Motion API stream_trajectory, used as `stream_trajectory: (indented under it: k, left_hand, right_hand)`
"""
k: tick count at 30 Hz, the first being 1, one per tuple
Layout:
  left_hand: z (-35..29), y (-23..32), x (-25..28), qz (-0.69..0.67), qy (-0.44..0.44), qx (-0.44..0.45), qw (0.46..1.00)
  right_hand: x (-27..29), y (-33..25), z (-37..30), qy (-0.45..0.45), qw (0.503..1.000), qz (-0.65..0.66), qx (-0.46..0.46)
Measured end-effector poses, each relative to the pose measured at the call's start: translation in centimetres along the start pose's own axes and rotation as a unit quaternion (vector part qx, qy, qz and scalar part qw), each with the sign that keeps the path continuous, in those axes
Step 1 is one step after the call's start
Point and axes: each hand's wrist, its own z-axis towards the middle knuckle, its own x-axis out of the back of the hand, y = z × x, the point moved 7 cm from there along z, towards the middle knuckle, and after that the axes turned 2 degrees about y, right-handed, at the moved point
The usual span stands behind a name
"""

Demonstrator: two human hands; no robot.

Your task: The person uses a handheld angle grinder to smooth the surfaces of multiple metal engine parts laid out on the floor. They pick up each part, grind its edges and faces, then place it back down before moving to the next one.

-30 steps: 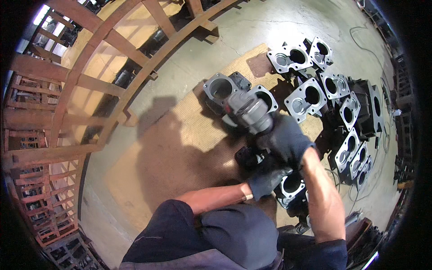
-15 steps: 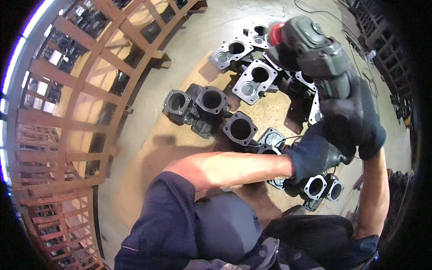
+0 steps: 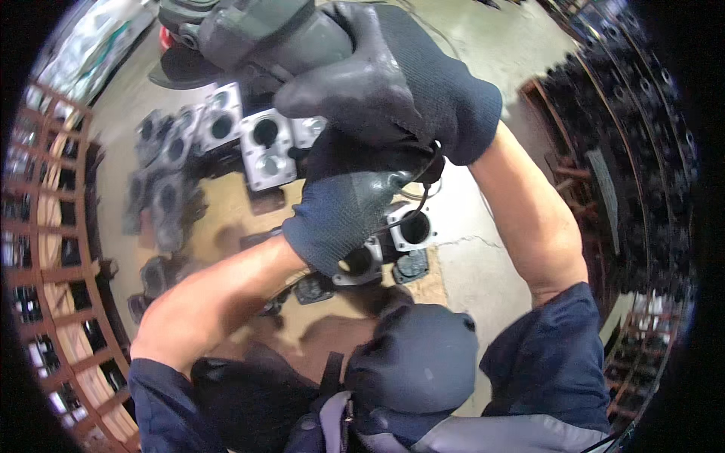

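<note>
The gloved fingers of the right hand are wrapped closely around the body of a dark grey power tool, and the tool is held up at the upper edge of the view, above the work area. At its far end, on the left, a dark disc-like part is seen, with a bit of red just above it. Below the right hand, the left hand is held close beneath the tool's rear; its fingers are mostly hidden in shadow, so how far they are curled, and on what, cannot be told. A thin black cable is looped down beside the left glove. Bare forearms are shown behind both gloves, and dark sleeves are worn above the elbows. Beyond the hands, a bright-faced casting with a round bore is laid on a tan sheet, and more castings are grouped to its left, the darker ones blurred. Nearer the body, a pale square flange is seen just right of the left glove. The whole is flanked by a rust-brown rack on the left and dark stacked parts on the right.
</note>
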Motion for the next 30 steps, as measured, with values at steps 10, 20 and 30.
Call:
stream_trajectory:
  k: [10,20,30]
  left_hand:
    - [12.9,3.4,-9.7,0.024,0.109,-0.09,0.99]
    - [22.4,8.2,-7.9,-0.016,0.214,-0.244,0.946]
    - [18.7,6.0,1.2,0.023,0.223,-0.287,0.931]
  right_hand:
    - [10.5,7.1,-10.6,-0.009,0.984,-0.175,0.035]
    - [21.3,7.1,-9.9,0.193,0.923,-0.288,0.168]
    - [9.1,24.1,-18.9,0.294,0.895,0.242,-0.234]
